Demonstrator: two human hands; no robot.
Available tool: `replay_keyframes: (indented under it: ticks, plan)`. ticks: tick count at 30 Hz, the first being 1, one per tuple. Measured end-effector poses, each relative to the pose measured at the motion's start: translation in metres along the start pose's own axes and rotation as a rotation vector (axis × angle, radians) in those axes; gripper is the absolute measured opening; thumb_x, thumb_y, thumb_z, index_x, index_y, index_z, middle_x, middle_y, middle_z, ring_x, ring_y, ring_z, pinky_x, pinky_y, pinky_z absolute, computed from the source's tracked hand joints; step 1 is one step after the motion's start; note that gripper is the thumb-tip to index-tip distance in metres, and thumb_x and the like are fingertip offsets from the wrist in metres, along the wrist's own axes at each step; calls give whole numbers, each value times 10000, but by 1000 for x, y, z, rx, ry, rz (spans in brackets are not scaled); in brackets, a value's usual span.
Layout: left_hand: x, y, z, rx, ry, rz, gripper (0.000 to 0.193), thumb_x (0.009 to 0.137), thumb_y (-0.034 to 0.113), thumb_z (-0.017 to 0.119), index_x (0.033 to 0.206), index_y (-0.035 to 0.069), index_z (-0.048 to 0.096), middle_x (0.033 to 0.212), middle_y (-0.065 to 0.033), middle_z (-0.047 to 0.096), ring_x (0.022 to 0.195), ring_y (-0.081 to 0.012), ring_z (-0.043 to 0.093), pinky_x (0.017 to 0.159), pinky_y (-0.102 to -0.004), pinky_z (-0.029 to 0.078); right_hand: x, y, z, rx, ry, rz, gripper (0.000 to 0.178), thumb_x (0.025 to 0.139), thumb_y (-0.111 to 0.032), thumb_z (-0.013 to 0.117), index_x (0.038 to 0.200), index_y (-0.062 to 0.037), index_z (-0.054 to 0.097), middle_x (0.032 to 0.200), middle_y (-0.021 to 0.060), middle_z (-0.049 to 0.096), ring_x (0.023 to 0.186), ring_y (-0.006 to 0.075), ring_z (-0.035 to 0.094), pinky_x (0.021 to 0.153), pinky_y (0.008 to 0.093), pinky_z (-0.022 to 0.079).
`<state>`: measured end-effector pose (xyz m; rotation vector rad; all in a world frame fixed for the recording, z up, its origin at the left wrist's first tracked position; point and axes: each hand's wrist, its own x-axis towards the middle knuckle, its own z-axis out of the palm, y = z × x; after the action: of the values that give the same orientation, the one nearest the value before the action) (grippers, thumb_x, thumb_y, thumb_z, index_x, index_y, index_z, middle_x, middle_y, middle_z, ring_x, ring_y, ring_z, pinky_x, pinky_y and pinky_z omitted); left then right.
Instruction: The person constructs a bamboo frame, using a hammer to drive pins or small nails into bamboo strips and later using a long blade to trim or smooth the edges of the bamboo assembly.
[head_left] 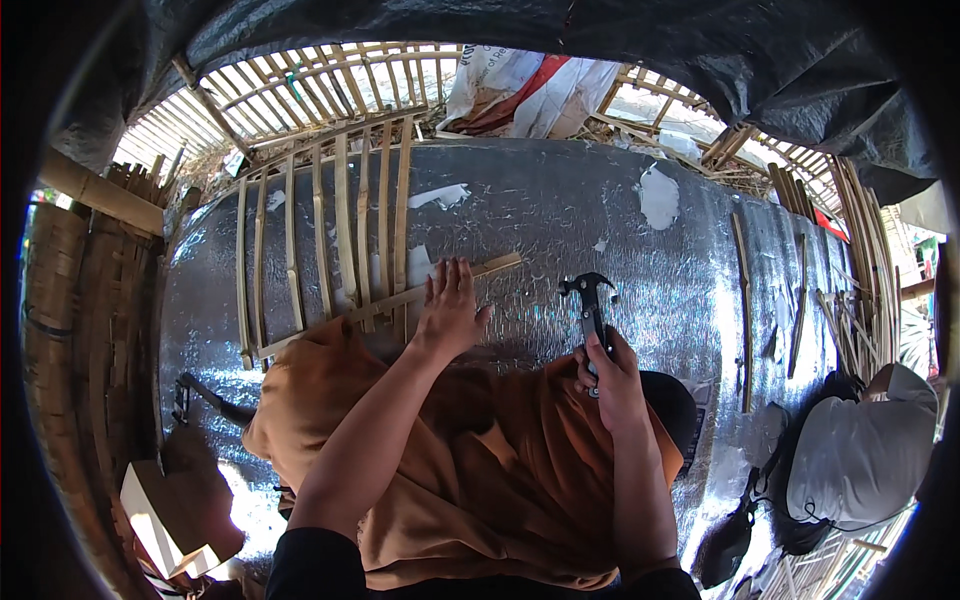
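Note:
My left hand (450,308) lies flat with its fingers stretched out on a bamboo crosspiece (497,264), near its right end. Several upright bamboo slats (343,215) meet this crosspiece in a row to the left of the hand. Gripped in my right hand (612,375) is a black claw hammer (588,305), its head raised and apart from the bamboo. Brown cloth (450,480) covers my lap and hides the lower left part of the slat frame. No nail can be made out.
A silver foil mat (540,200) with torn patches spreads beneath everything. Loose bamboo strips (744,310) lie at the right, near a grey-white bag (860,460) with black straps. A dark-handled tool (205,392) and a pale block (160,520) sit at the left. Bamboo fencing (330,85) stands behind.

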<state>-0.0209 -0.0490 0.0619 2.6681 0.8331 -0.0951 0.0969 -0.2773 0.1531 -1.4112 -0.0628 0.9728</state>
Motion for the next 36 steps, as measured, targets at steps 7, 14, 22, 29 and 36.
replay_keyframes:
  ticks: [7,14,22,29,36]
  plan:
    - [3,-5,17,-73,-60,43,918,952,367,642,1560,-85,125,1622,-293,188,1525,-440,155,1238,-531,181,4,2,0,-26,12,-14,189,1044,-250,585,1026,-78,509,839,16,539,586,53,435,532,243,417]
    - [-1,-10,16,24,-129,-11,991,923,393,671,1567,-75,81,1631,-294,153,1507,-498,149,1220,-595,173,1,1,-1,-36,22,-1,179,1044,-240,587,1029,-77,516,845,17,542,588,56,443,529,239,415]
    - [-2,-4,17,-19,-76,-24,1013,922,397,675,1588,-22,38,1624,-317,144,1498,-528,140,1218,-611,148,3,2,-1,-59,5,-9,180,1044,-245,586,1024,-81,516,845,14,537,583,55,442,531,243,419]
    - [-6,-7,21,6,-29,-3,999,915,393,685,1614,70,48,1618,-317,169,1495,-525,158,1214,-611,156,5,5,-4,-98,3,-27,194,1037,-269,599,1053,-83,545,865,36,564,589,62,432,557,269,432]
    - [-6,-3,23,49,10,-15,1008,904,379,695,1622,111,41,1608,-315,208,1479,-527,209,1206,-610,188,5,5,-2,-145,13,-27,198,1035,-274,600,1048,-84,544,864,37,565,573,56,419,560,271,435]
